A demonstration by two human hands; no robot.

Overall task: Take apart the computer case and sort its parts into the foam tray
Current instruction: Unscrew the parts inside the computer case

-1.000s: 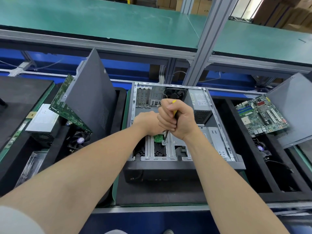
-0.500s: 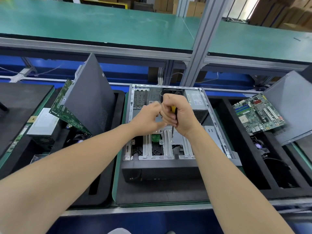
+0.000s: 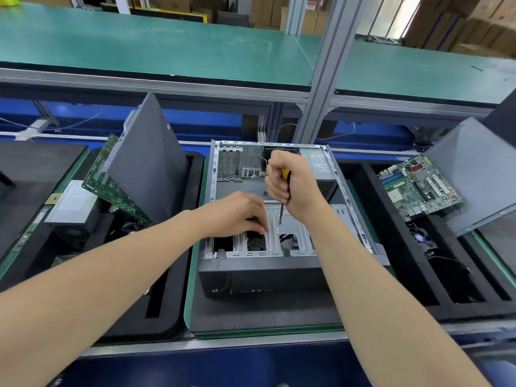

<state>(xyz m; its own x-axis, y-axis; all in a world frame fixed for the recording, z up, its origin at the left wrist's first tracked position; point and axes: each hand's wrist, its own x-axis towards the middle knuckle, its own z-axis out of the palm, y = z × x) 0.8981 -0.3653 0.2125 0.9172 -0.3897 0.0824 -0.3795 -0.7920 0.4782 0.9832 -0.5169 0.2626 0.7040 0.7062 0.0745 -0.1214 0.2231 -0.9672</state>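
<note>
Found computer case (image 3: pixel 265 277) lying open on its side dead ahead, directly under both hands, long axis running away from the body. Logged right hand (image 3: pixel 293 185) clenched round yellow-handled screwdriver (image 3: pixel 282 213), shaft upright, tip down at the drive cage (image 3: pixel 300 233); left hand (image 3: pixel 237 213) just left of that tip, fingertips (image 3: pixel 262 229) bent onto the cage, cannot tell whether pinching anything. Noted foam tray (image 3: pixel 167 303) to the left holding side panel (image 3: pixel 150 163), motherboard (image 3: pixel 111 185) and power supply (image 3: pixel 71 202).

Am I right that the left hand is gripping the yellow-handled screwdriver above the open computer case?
Not quite: the head view shows the right hand, not the left, gripping the yellow-handled screwdriver above the open computer case.
</note>
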